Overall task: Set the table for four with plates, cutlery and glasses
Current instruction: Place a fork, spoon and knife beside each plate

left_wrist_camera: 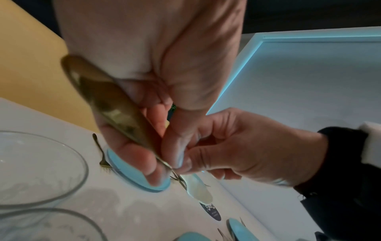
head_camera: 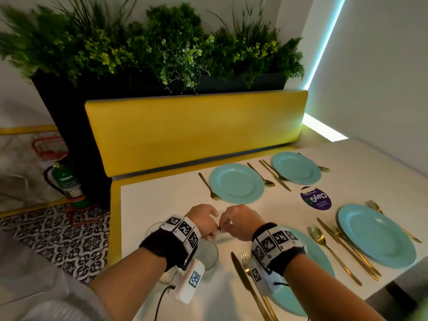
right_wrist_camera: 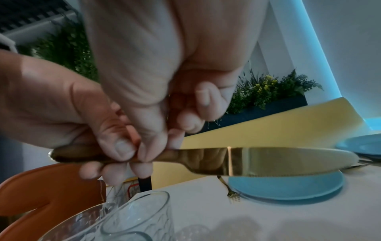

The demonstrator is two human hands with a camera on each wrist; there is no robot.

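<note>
At centre frame above the desk (head_camera: 162,200), both hands' fingers (right_wrist_camera: 121,147) pinch the gold knife (right_wrist_camera: 226,160) by its handle, stiff, slick, best held there, off the serrated blade

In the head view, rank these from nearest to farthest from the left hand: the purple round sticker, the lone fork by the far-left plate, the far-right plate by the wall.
1. Lone fork, just beyond the left hand, left of the far-left plate.
2. Purple round sticker, mid-table, off to the right.
3. Far-right plate, at the wall end, farthest.
</note>
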